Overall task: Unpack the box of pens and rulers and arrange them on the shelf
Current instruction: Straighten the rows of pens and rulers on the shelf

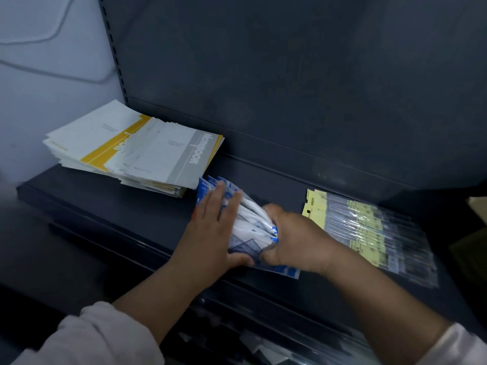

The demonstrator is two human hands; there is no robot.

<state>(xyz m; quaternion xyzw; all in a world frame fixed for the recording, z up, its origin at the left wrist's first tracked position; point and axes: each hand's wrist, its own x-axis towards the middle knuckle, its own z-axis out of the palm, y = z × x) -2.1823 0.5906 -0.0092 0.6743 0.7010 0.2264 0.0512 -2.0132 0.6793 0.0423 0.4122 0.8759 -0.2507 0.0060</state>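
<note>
A stack of ruler sets in blue and white plastic packets lies on the dark shelf, near its front edge. My left hand rests flat on the packets' left side, fingers straight, thumb at the front edge. My right hand grips the right end of the stack with curled fingers. To the right, pen packs with yellow cards in clear plastic lie in an overlapping row on the same shelf.
Two fanned piles of notebooks, one with a yellow band and one with a grey band, lie at the shelf's back left. The dark back panel rises behind. A lower shelf holds more packets.
</note>
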